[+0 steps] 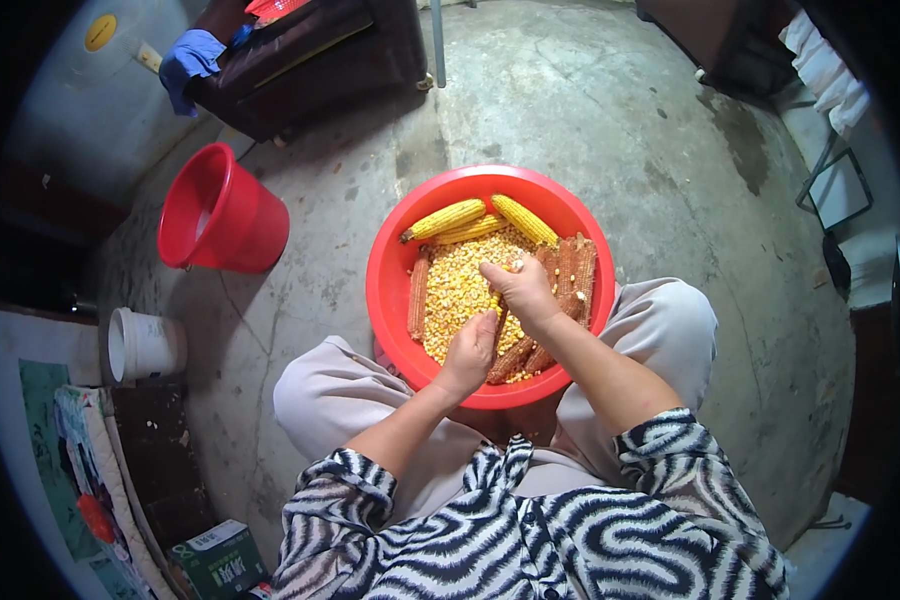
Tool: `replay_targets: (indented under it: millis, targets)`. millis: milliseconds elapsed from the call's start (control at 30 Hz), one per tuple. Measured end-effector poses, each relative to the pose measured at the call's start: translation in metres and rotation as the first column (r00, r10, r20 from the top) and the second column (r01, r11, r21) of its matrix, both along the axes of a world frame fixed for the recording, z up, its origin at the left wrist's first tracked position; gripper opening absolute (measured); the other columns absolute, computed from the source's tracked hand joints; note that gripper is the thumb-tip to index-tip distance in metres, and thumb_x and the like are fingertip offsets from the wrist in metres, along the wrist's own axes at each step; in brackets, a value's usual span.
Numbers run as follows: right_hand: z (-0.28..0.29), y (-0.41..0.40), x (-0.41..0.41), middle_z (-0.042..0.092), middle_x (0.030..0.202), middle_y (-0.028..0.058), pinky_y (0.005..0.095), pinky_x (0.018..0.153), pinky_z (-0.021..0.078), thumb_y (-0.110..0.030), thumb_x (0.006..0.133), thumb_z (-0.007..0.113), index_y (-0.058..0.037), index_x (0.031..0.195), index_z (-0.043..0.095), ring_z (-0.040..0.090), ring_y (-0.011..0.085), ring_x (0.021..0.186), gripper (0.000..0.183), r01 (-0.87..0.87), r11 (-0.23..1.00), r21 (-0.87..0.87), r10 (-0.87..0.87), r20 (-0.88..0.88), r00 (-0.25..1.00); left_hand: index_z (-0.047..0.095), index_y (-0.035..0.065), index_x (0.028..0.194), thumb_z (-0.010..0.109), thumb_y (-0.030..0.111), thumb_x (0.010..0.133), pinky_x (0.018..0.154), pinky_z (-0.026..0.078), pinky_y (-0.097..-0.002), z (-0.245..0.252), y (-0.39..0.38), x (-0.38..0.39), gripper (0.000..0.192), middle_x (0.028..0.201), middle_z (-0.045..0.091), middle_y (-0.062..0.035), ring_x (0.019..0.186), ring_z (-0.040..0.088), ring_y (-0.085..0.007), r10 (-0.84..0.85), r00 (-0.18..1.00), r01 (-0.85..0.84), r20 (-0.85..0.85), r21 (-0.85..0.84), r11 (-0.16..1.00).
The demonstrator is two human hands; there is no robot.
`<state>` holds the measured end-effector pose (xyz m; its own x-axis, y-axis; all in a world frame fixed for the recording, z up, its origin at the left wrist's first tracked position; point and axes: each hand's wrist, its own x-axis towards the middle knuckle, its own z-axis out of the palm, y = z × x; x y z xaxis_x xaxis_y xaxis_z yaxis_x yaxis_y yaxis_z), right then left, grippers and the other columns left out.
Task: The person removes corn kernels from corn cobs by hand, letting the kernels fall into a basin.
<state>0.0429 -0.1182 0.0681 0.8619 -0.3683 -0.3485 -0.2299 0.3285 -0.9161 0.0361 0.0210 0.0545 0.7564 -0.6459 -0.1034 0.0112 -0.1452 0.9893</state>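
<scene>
A red plastic basin (390, 300) stands between my knees, with loose yellow corn kernels (454, 281) heaped in it. My left hand (471, 346) and my right hand (521, 289) both grip one partly shelled corn cob (502, 306) above the kernels, the right hand at its far end and the left at its near end. At the basin's far side lie yellow ears of corn (525, 217) with their kernels on. Several bare reddish cobs (576, 274) rest along the right side, and one bare cob (418, 296) leans at the left wall.
A red bucket (259, 225) and a white bucket (154, 345) stand on the concrete floor at the left. Beyond them is a dark sofa (322, 67) with a blue cloth (191, 64). A green box (221, 562) lies at the lower left; dark furniture (720, 37) stands at the upper right.
</scene>
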Motion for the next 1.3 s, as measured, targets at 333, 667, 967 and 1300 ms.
replay_targets:
  millis: [333,667,967,1300]
  targets:
    - [0.035,-0.016,-0.008,0.049,0.065,-0.0044,0.0183,0.042,0.0269,-0.026,0.081,0.059,-0.0089,0.086,0.054,0.039,0.0033,0.049,0.018,-0.057,0.945,0.321,0.075,-0.043,0.996,0.046,0.0083,0.080,0.025,0.051,0.092,0.032,0.028,-0.0220,0.033,0.007,0.013,0.049,0.049,0.040,-0.0023,0.036,0.034,-0.0102,-0.059,0.782,0.031,-0.620,-0.056,0.998]
    - [0.017,-0.007,-0.002,0.059,0.088,0.0075,0.0259,0.062,0.0447,-0.017,0.072,0.071,0.0013,0.102,0.051,0.054,0.0109,0.074,0.040,-0.033,0.997,0.063,0.041,-0.127,0.991,0.049,0.0073,0.089,0.031,0.036,0.095,0.044,0.034,-0.0196,0.007,0.002,0.004,0.035,0.064,0.044,0.0033,0.051,0.039,-0.0041,0.011,0.974,-0.003,-0.227,0.035,0.999]
    - [0.010,-0.011,-0.003,0.054,0.088,0.0066,0.0314,0.060,0.0450,-0.064,0.082,0.037,-0.0025,0.105,0.049,0.056,0.0163,0.075,0.066,-0.062,0.996,-0.069,0.029,-0.410,0.912,0.050,0.0056,0.083,0.031,0.037,0.095,0.046,0.035,-0.0227,0.015,0.000,0.005,0.038,0.060,0.042,0.0018,0.050,0.040,-0.0068,0.072,0.954,-0.045,-0.290,0.096,0.994]
    - [0.018,0.000,0.006,0.048,0.065,0.0049,0.0257,0.049,0.0396,-0.032,0.090,0.048,-0.0053,0.077,0.046,0.047,0.0135,0.054,0.029,0.338,0.890,0.307,-0.326,-0.091,0.941,0.050,0.0001,0.081,0.038,0.037,0.093,0.057,0.039,-0.0374,0.010,-0.012,-0.007,0.041,0.062,0.049,-0.0131,0.059,0.050,-0.0256,0.041,0.989,-0.082,0.139,0.303,0.949]
